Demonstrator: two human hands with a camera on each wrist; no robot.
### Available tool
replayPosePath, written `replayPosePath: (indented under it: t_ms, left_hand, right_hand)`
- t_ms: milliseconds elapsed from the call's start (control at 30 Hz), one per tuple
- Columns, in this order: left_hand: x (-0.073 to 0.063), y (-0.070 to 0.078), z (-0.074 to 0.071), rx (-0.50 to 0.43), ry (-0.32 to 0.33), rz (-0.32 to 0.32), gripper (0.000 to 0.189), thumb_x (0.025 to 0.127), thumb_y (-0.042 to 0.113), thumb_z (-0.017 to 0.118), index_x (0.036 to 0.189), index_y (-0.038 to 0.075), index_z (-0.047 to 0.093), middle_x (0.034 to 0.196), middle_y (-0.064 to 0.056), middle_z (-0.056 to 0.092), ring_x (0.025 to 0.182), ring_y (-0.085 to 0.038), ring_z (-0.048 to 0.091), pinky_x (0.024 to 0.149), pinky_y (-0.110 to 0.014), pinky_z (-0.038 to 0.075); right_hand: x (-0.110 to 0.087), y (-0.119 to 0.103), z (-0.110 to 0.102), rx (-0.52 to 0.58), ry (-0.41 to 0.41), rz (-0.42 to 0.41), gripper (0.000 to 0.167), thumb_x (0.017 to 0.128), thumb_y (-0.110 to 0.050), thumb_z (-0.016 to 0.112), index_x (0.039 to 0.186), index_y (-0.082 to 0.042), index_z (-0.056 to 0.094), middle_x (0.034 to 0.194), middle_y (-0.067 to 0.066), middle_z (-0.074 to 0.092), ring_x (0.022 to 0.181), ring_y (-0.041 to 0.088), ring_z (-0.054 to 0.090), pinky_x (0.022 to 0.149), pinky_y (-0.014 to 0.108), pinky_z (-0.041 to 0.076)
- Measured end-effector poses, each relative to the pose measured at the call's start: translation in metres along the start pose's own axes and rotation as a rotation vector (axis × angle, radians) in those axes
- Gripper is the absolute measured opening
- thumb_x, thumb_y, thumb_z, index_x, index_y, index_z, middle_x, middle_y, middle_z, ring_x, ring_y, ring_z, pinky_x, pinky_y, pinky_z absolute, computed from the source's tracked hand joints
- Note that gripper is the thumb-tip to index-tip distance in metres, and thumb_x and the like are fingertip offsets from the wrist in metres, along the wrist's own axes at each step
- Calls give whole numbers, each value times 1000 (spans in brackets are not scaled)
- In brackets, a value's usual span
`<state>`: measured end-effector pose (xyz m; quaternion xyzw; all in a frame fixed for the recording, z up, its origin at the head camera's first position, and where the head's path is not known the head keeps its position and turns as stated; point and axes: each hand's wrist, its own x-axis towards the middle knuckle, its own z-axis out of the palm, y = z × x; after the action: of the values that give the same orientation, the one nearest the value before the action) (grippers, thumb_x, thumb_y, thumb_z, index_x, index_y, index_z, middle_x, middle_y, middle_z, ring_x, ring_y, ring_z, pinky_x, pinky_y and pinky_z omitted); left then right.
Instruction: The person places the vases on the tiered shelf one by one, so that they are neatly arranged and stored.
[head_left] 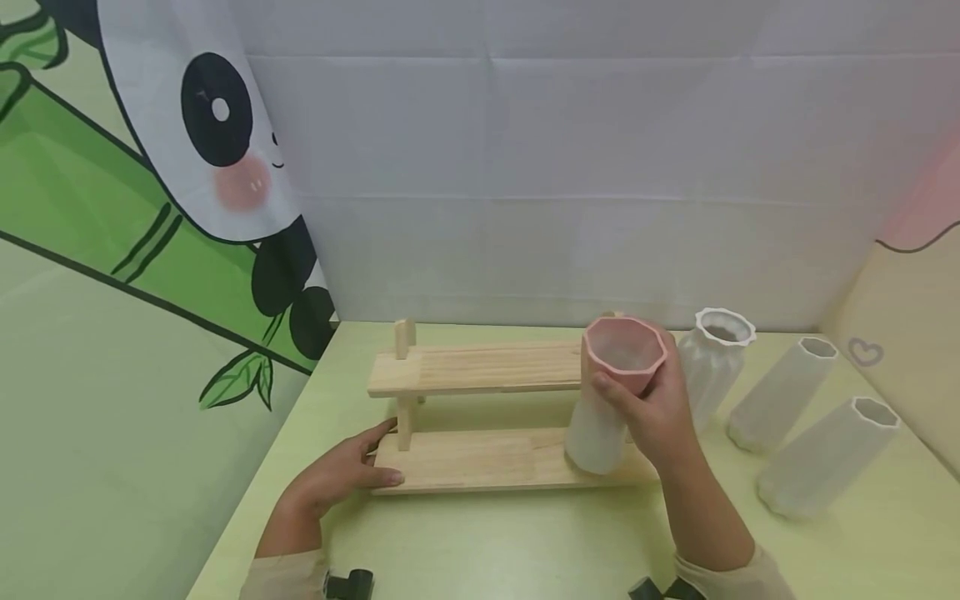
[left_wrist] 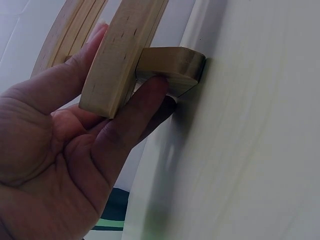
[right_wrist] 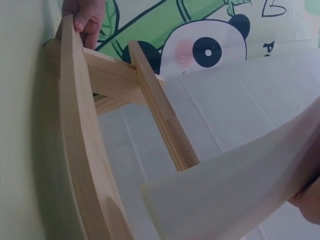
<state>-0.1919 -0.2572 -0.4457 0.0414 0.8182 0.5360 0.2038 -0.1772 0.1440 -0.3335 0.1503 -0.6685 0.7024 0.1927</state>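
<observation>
A two-tier wooden shelf (head_left: 472, 462) stands on the table, its upper board behind and above the lower one. My left hand (head_left: 337, 475) grips the lower board's left end. In the left wrist view, the thumb is on one face of the board (left_wrist: 117, 60) and fingers lie under it, by a small wooden foot (left_wrist: 172, 62). My right hand (head_left: 663, 412) holds a faceted vase (head_left: 596, 433), pink at the top and white below, gripped near the pink part. The vase is tilted, its base overlapping the lower board in the head view; its white lower body (right_wrist: 215, 200) shows beside the shelf in the right wrist view.
To the right of the shelf are a white ribbed vase (head_left: 708, 375) with a scalloped rim and two plain white vases, one farther back (head_left: 780, 400) and one nearer (head_left: 825, 462). A panda-print cloth (head_left: 165, 200) hangs left; a pale cloth wall (head_left: 570, 167) stands behind.
</observation>
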Motion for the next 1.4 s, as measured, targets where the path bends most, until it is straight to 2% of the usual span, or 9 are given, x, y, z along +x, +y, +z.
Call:
replayPosePath:
  t_ms: [267, 600, 1167, 1400]
  left_hand:
    - [2, -1, 1, -5, -12, 13, 100, 79, 24, 82, 157, 15, 22, 149, -23, 42, 120, -27, 59, 106, -55, 40]
    - [3, -3, 2, -2, -12, 27, 100, 79, 23, 82, 158, 14, 21, 148, -24, 44, 118, -26, 61, 104, -53, 42]
    - [2, -2, 2, 7, 15, 6, 100, 77, 25, 84, 157, 16, 24, 148, -22, 44, 119, -27, 60, 104, -54, 42]
    - [1, -1, -1, 11, 11, 1, 101, 76, 25, 84, 157, 16, 25, 150, -22, 42, 121, -28, 58, 105, -55, 42]
  right_hand:
    - [1, 3, 8, -31, -18, 5, 71, 77, 8, 70, 140, -9, 41, 125, 7, 54, 108, 22, 54, 84, 21, 52]
    - [1, 6, 19, -63, -77, 41, 75, 80, 0, 73, 144, -14, 35, 126, 6, 52, 112, 24, 53, 86, 23, 52]
    - [0, 12, 46, -52, -142, 61, 79, 79, -6, 79, 144, -17, 36, 127, 8, 54, 112, 25, 55, 87, 27, 54]
    - [0, 15, 58, -72, -168, 51, 81, 78, -15, 83, 143, -17, 35, 129, 8, 53, 114, 25, 54, 90, 28, 53]
